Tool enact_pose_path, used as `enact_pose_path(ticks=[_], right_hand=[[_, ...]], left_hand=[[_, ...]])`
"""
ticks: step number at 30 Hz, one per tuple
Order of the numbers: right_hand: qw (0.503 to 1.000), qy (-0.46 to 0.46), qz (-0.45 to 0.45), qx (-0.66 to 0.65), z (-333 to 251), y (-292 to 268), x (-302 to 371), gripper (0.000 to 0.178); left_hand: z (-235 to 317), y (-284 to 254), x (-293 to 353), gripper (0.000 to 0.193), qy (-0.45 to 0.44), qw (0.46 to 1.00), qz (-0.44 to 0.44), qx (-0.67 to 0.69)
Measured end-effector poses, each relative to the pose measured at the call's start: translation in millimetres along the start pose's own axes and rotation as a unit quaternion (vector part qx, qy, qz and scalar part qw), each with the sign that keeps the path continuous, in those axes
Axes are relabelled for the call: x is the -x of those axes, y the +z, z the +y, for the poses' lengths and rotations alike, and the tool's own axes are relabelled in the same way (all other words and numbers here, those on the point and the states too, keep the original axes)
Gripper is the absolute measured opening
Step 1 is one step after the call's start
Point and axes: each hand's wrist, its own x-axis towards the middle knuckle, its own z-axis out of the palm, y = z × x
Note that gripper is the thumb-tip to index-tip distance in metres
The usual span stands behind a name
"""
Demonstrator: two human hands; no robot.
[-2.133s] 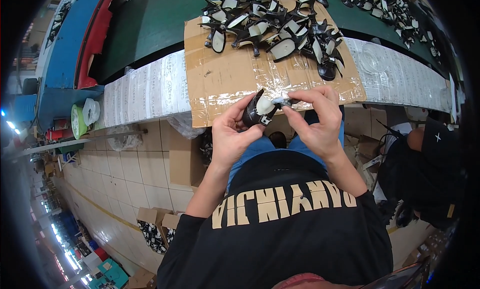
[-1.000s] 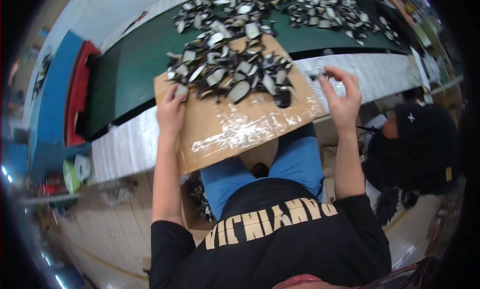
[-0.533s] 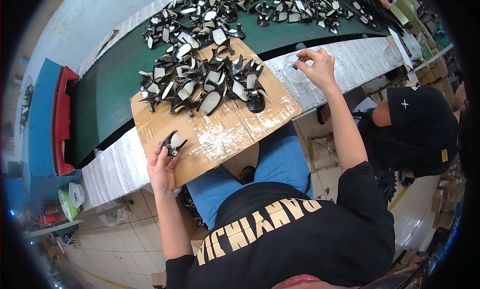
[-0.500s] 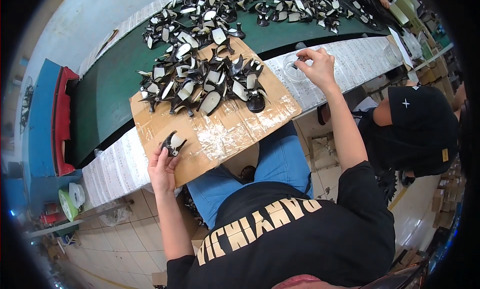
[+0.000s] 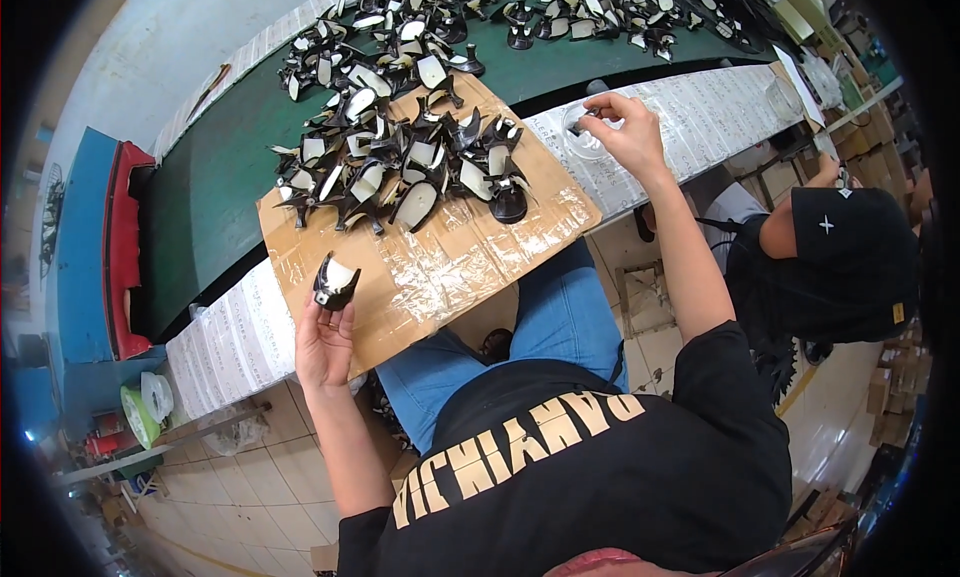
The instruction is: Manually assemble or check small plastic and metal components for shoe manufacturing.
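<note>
My left hand (image 5: 325,345) grips a black curved part with a white face (image 5: 335,282) at its fingertips, above the left front of a cardboard sheet (image 5: 440,269). The part stands tilted, its white face turned up. At the right, my right hand (image 5: 625,132) is pinched over a round clear dish (image 5: 592,147). A small dark piece (image 5: 577,128) shows at its fingertips, too small to name. Many like parts (image 5: 415,205) lie heaped on the far half of the cardboard.
More such parts (image 5: 590,17) cover the green belt (image 5: 225,162) behind. A ledge wrapped in printed film (image 5: 700,112) runs along its near side, with a clear cup (image 5: 783,101) at right. Another person in black (image 5: 850,257) sits at the right. A red and blue frame (image 5: 125,247) stands left.
My left hand has turned the black part more upright, its white face now facing me. The right hand has shifted slightly left over the dish. The person at right has moved.
</note>
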Motion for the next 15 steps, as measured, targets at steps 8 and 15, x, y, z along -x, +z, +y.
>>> enact_pose_path(ticks=[8,15], right_hand=[[0.984,0.083,-0.023,-0.158,0,10,4,0.025],[0.923,0.08,-0.039,-0.374,-12,11,12,0.022]], left_hand=[[-2,9,23,0.04,-0.064,0.987,-0.087,0.12],[-20,60,51,0.044,-0.06,0.989,-0.097,0.09]])
